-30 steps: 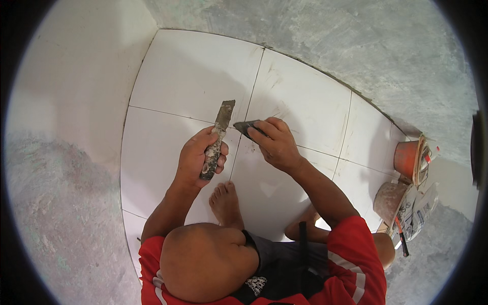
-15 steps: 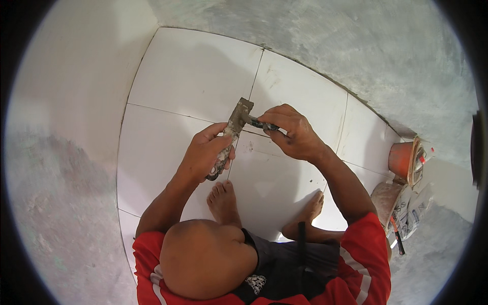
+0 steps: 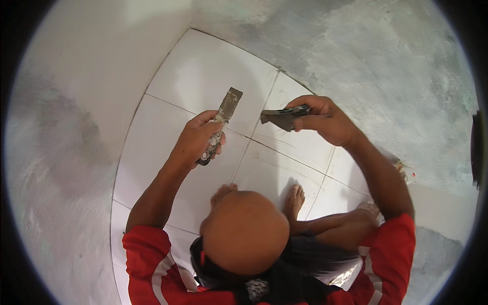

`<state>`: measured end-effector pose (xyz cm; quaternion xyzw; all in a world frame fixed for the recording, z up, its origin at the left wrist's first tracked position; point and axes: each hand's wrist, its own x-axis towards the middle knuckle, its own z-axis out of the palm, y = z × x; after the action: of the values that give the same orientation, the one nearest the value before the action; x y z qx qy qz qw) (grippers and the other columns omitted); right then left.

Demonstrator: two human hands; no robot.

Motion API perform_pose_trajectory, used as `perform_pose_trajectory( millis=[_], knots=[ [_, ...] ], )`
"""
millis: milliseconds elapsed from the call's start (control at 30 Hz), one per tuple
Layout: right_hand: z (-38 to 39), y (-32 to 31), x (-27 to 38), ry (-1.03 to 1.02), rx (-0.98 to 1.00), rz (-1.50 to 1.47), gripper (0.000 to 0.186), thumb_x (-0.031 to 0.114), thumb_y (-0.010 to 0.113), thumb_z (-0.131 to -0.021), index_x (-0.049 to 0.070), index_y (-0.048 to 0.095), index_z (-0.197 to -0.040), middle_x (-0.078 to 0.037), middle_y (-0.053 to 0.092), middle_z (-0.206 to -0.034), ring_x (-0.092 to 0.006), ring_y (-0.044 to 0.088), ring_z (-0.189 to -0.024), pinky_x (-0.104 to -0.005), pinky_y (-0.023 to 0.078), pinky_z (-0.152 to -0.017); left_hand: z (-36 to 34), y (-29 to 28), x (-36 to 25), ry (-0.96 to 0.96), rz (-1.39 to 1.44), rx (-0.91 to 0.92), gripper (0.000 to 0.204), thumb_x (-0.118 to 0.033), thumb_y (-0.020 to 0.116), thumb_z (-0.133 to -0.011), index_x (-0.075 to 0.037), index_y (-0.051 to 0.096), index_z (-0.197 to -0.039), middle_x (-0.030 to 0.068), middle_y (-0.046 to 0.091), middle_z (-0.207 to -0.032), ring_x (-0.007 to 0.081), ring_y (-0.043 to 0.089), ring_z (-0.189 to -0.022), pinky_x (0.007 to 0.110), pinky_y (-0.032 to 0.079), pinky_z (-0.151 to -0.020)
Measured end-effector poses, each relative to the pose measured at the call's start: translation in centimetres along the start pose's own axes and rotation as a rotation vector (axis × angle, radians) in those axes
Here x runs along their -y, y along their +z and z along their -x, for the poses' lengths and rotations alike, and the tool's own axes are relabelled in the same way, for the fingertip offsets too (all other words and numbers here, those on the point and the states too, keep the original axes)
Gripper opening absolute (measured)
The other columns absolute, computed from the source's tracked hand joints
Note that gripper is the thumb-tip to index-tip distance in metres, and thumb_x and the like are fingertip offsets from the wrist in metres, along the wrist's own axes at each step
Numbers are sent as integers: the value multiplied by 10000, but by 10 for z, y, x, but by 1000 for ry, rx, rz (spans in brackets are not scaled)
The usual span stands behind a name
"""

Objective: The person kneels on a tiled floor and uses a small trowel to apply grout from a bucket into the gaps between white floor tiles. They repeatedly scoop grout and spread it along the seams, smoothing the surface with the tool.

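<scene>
In my left hand (image 3: 198, 136), closed round its handle, is a putty knife (image 3: 230, 104) with a straight blade pointing up and away. Grey mortar coats the blade and splotches the handle. My right hand (image 3: 330, 122) pinches a small scraper (image 3: 282, 119) between thumb and fingers. Its dark blade points left and carries grey paste, thickest at the left tip. A gap separates the two tools, both held above the white floor tiles (image 3: 178, 145).
A pale wall (image 3: 61, 152) rises on the left, and a grey-smeared wall (image 3: 376, 76) at the far right. My bare feet (image 3: 295, 201) and knee (image 3: 246, 231) are below the hands. My right forearm mostly hides some items (image 3: 401, 170) by the wall.
The tools, touching before, are now apart: the right hand has moved right with the scraper, the left slightly left. The view has shifted; the orange bucket by the wall is now hidden.
</scene>
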<state>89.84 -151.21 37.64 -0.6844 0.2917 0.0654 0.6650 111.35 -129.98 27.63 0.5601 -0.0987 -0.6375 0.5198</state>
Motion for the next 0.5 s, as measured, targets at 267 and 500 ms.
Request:
perform_pose_trajectory(
  millis=[267,500],
  knots=[
    [-5,-61,-56,-82,206,-294,415,144,700,-891,-23,591,-1255,-136,680,-1101,-210,651,-971,-358,535,-857,18,42,13,-24,-342,-179,390,-206,570,-964,-46,560,-1319,40,630,-915,109,603,-680,266,481,-541],
    [-150,-189,-166,2,497,-378,435,128,728,-875,8,574,-1264,-135,680,-1096,-242,665,-933,-414,549,-812,51,101,35,-195,-435,-754,346,-236,592,-975,-43,607,-1261,9,605,-839,71,564,-674,248,468,-576]
  ],
)
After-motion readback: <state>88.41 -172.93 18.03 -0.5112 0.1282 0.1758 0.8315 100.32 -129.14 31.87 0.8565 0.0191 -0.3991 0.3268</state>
